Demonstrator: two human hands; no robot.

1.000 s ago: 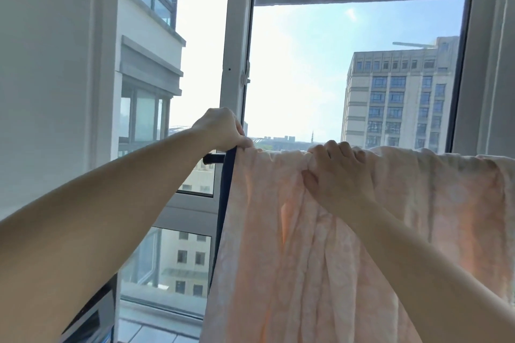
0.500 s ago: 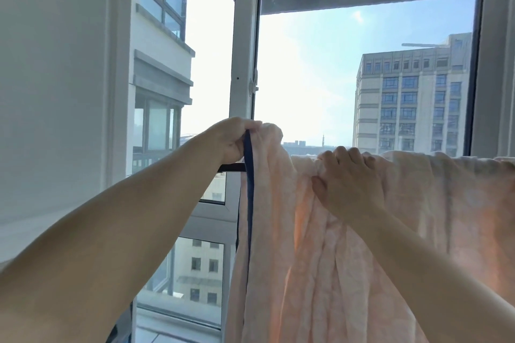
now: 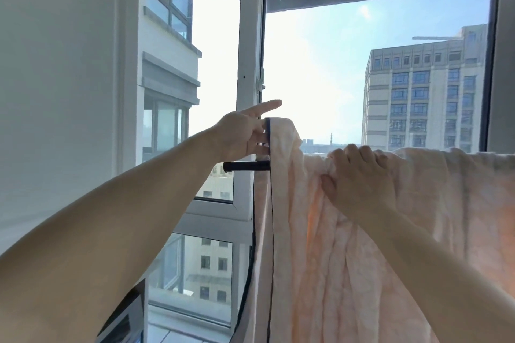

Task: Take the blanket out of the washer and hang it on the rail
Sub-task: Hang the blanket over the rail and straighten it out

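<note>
Since a second ago the left hand [image 3: 245, 133] lifts the blanket's dark-bound edge up off the rail, so a hump of cloth now stands above the bar where it lay flat before, and the view shifts a little to the left.

Blanket [image 3: 348, 245]: the pale peach cloth is out of the washer and draped over the rail, hanging in long folds in front of the window [image 3: 320, 64] and running off the right edge of view. Its left part is bunched, its right part lies smoother along the top.

Rail [image 3: 245, 166]: only the black end stub shows, just left of the bound edge; the rest is under the cloth.

Right hand [image 3: 359, 175]: fingers curl over the top of the rail and clamp a gather of blanket there, anchoring it.

Left hand: the lower fingers go behind the edge and seem to hold it while the forefinger points out straight; the pinch itself is hidden.

To do this step well, I judge the right hand should hold firm while the left draws the edge out toward the rail's end, flattening the hump. Stop short of the stub, or the hem may slip off the bar
</note>
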